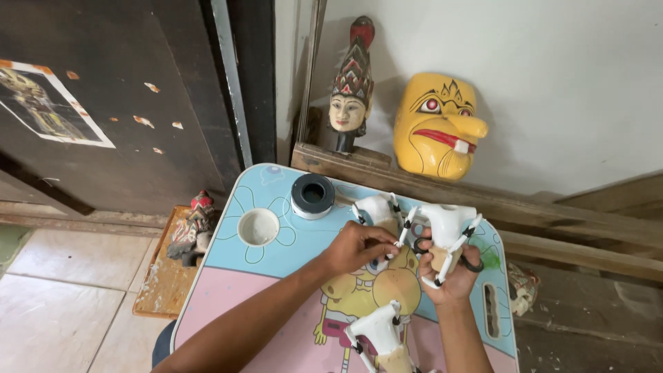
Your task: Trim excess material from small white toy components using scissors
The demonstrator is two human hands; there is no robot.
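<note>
Nearest you, a white-painted puppet body with black-jointed arms (381, 330) lies on the pink-and-blue cartoon-printed folding table (228, 304); your right hand (450, 276) grips a second white puppet torso with spread arms (445, 231) upright, fingers wrapped around its tan base; your left hand (358, 247) pinches one thin arm tip of that torso between thumb and forefinger; a third white puppet piece (376, 209) lies just behind; farther off, a black-and-white tape roll (313, 195), then a yellow long-nosed wooden mask (436, 126) against the wall.
</note>
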